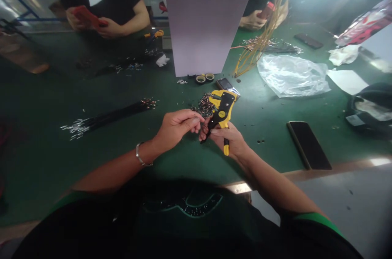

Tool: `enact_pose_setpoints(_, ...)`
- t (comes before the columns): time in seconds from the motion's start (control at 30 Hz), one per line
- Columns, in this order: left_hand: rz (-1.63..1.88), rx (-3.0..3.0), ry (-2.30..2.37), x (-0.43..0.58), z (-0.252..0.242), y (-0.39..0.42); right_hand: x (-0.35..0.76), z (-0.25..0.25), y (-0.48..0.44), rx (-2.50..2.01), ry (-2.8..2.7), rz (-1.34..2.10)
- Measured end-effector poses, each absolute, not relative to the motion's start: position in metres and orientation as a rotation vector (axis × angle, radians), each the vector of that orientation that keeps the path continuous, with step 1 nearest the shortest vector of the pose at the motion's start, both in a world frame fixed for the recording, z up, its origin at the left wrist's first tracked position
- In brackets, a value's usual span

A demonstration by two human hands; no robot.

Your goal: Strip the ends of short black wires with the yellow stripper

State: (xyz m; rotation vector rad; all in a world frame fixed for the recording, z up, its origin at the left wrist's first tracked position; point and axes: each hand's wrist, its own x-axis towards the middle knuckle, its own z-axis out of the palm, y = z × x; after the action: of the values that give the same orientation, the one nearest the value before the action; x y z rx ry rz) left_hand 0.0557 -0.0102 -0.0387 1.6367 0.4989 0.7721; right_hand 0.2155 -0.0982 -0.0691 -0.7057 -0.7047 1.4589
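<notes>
Right hand [228,140] clenches a yellow-black wire stripper [222,112], held up off the bench for work; left hand [177,126] pinches something too small to tell. Loose wire scraps [203,106] lie at 12 o'clock on the green bench [260,161].

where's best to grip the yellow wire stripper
Grip the yellow wire stripper around its two handles, coming from the near side, as the right hand does now. The handles splay toward the person, so they fit the palm and fingers, while the head points away and is best left free.
</notes>
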Motion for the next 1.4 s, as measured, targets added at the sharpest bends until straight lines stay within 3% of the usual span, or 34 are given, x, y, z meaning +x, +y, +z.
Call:
enact_pose_setpoints(1.07,0.251,1.143,0.471,0.062,-0.036,-0.006,0.222,-0.079,-0.096,-0.919,-0.802,1.157)
enact_pose_setpoints(1.4,0.468,1.243,0.694,0.065,-0.045,-0.011,0.224,-0.083,-0.096,-0.906,-0.881,1.136)
